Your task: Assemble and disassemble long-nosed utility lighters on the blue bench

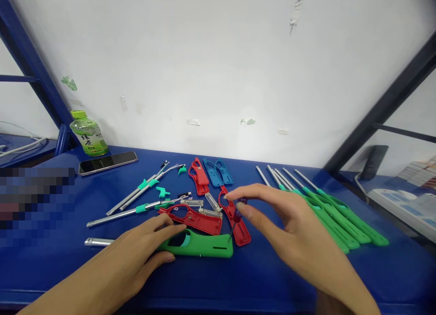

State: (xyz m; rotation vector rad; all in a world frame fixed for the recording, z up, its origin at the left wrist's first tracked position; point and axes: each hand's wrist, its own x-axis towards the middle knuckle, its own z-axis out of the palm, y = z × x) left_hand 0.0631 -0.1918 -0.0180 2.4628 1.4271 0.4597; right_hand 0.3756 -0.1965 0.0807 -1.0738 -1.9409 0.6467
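Observation:
A green long-nosed gas lighter [211, 245] lies flat on the blue tabletop, its metal tube pointing left. Across its grip, my left hand [148, 242] holds it down, fingers on the far side and thumb on the near side. My right hand [289, 224] is closed on a small screwdriver with a purple handle [237, 216]. The screwdriver stands nearly upright, its tip at the right end of the green casing. Close behind lie red lighter casing halves [204, 222] and several clear fuel tanks [213, 202].
Several green lighters [354, 222] lie side by side at the right. Metal tubes with wires [132, 194], teal triggers [162, 192] and blue casing halves [218, 172] are spread behind. A phone [108, 163] and a green-capped bottle [89, 134] stand far left, before a white wall.

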